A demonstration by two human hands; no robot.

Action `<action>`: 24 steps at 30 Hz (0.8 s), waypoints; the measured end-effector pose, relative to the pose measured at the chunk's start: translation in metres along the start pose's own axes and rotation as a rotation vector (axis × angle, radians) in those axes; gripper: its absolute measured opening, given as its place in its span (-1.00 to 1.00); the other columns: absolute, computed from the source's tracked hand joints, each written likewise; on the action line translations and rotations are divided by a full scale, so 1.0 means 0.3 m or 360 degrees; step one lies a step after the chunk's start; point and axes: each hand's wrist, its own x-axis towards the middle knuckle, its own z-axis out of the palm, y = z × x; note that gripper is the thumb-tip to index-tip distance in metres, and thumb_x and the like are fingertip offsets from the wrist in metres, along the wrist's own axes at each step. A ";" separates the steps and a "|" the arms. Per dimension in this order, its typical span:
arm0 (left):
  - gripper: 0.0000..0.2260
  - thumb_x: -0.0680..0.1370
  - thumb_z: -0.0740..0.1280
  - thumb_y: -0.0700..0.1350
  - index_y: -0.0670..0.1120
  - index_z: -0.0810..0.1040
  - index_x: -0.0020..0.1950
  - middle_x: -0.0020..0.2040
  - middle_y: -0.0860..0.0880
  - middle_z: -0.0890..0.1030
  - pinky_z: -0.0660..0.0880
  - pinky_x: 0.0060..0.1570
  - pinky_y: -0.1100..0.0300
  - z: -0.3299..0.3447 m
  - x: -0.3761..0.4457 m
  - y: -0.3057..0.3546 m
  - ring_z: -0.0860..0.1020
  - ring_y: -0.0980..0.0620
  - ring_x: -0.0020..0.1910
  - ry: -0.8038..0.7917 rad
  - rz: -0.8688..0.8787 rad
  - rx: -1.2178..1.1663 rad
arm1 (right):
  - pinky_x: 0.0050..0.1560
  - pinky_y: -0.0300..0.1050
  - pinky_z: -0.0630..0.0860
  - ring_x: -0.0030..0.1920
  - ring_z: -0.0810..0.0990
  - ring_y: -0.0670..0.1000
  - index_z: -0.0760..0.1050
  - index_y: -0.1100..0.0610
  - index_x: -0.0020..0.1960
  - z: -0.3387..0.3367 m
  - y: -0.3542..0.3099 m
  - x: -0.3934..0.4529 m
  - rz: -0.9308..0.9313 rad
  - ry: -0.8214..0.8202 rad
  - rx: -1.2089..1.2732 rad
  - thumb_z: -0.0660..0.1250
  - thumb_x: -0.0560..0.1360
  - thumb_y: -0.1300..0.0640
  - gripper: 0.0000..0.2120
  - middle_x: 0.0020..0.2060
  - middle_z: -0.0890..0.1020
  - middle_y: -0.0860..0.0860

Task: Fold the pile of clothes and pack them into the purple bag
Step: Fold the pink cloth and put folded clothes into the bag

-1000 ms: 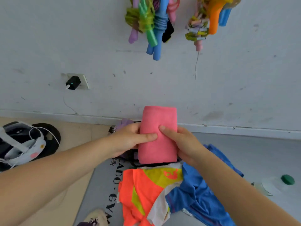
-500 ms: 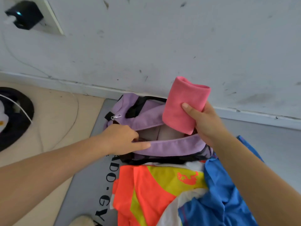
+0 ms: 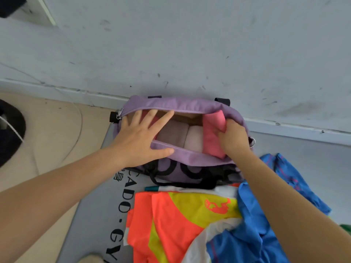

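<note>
A: Where's the purple bag [image 3: 182, 105]?

B: On the floor at about 12 o'clock from the person, its far side against the base of the grey wall [image 3: 190, 44], its near side on a grey mat [image 3: 95, 215] with black lettering. The zip is undone and the mouth gapes upward.

A: And the 2 hands?

B: The left hand [image 3: 140, 137] is spread wide and flat over the 9 o'clock end of the opening. Its fingers reach across to the far lip and its thumb lies along the near lip, gripping nothing. The right hand [image 3: 232, 138] is closed tight around a folded pink cloth [image 3: 212, 130], which stands in the 3 o'clock end of the bag with its near corner poking over the near lip.

A: Anything else inside?

B: 2 pale beige folded pieces [image 3: 182, 135] lie side by side in the middle, between the hands. A bit of pink shows under the left fingers; I can't tell what it belongs to.

A: What's left of the pile?

B: At 6 o'clock from the bag, touching its black straps [image 3: 190, 184], lies an orange and yellow garment [image 3: 171, 221] with white trim. A crumpled blue garment [image 3: 252, 240] sits at its 3 o'clock side, partly under the right forearm.
</note>
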 end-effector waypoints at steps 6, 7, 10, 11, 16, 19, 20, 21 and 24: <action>-0.16 0.34 -0.05 0.58 0.36 -0.38 0.48 0.59 -0.05 0.08 0.08 0.34 -0.38 0.053 0.008 0.045 0.07 -0.26 0.51 -0.0043 0.0050 -0.0040 | 0.13 -0.01 0.42 0.24 0.52 0.21 0.48 0.27 0.29 0.038 0.076 0.066 0.0229 -0.0385 -0.0240 0.25 0.57 0.14 -0.66 0.22 0.57 0.20; -0.16 0.33 -0.05 0.59 0.36 -0.37 0.48 0.59 -0.05 0.08 0.07 0.34 -0.38 0.057 0.011 0.051 0.07 -0.26 0.51 -0.0047 0.0031 -0.0071 | 0.07 -0.01 0.44 0.21 0.54 0.21 0.50 0.26 0.26 0.034 0.090 0.073 0.0235 -0.0425 -0.0179 0.29 0.54 0.12 -0.66 0.19 0.58 0.20; -0.15 0.33 -0.07 0.59 0.34 -0.37 0.49 0.60 -0.03 0.05 0.07 0.36 -0.38 0.064 0.022 0.062 0.07 -0.22 0.52 -0.0045 0.0032 -0.0080 | -0.07 -0.10 0.43 0.14 0.57 0.19 0.54 0.20 0.20 0.027 0.128 0.083 0.0315 -0.0444 0.0082 0.40 0.47 0.05 -0.64 0.14 0.61 0.18; -0.15 0.33 -0.08 0.58 0.33 -0.37 0.49 0.60 -0.01 0.03 0.08 0.37 -0.38 0.068 0.025 0.070 0.06 -0.21 0.53 -0.0054 0.0050 -0.0070 | -0.01 -0.09 0.45 0.18 0.56 0.19 0.52 0.19 0.24 0.030 0.131 0.077 0.0358 -0.0452 0.0175 0.41 0.47 0.02 -0.59 0.18 0.59 0.16; -0.16 0.33 -0.09 0.59 0.34 -0.37 0.49 0.59 -0.01 0.02 0.07 0.39 -0.40 0.080 0.032 0.104 0.02 -0.19 0.54 -0.0121 0.0050 -0.0131 | 0.30 0.07 0.46 0.25 0.52 0.11 0.42 0.10 0.36 0.098 0.140 0.038 0.0792 -0.0619 0.1348 0.46 0.37 -0.25 -0.31 0.26 0.55 0.04; -0.17 0.35 -0.06 0.58 0.35 -0.37 0.48 0.57 -0.01 0.09 0.09 0.37 -0.42 0.078 0.038 0.095 0.06 -0.19 0.52 -0.0135 0.0041 -0.0148 | 0.20 0.10 0.48 0.14 0.54 0.06 0.41 0.03 0.32 0.153 0.133 0.026 0.0944 -0.0646 0.1636 0.45 0.33 -0.32 -0.31 0.20 0.55 0.01; -0.18 0.35 -0.06 0.57 0.36 -0.36 0.48 0.56 0.00 0.10 0.09 0.37 -0.42 0.077 0.040 0.091 0.07 -0.19 0.51 -0.0134 0.0031 -0.0161 | 0.16 0.09 0.49 0.11 0.56 0.04 0.42 0.00 0.31 0.165 0.122 0.026 0.0899 -0.0678 0.1756 0.46 0.33 -0.30 -0.33 0.22 0.56 0.01; -0.18 0.34 -0.06 0.57 0.36 -0.36 0.48 0.56 0.01 0.10 0.09 0.37 -0.42 0.076 0.042 0.089 0.07 -0.20 0.51 -0.0130 0.0022 -0.0167 | 0.15 0.09 0.50 0.10 0.56 0.04 0.45 0.00 0.30 0.172 0.103 0.028 0.0846 -0.0729 0.1850 0.47 0.34 -0.28 -0.36 0.24 0.57 0.03; -0.19 0.33 -0.08 0.58 0.38 -0.37 0.47 0.55 0.03 0.12 0.08 0.40 -0.36 0.067 0.049 0.083 0.06 -0.22 0.51 -0.0111 -0.0016 -0.0209 | 0.26 0.11 0.47 0.17 0.55 0.10 0.46 0.04 0.29 0.170 0.068 0.022 0.0706 -0.0762 0.1704 0.49 0.34 -0.24 -0.37 0.25 0.57 0.06</action>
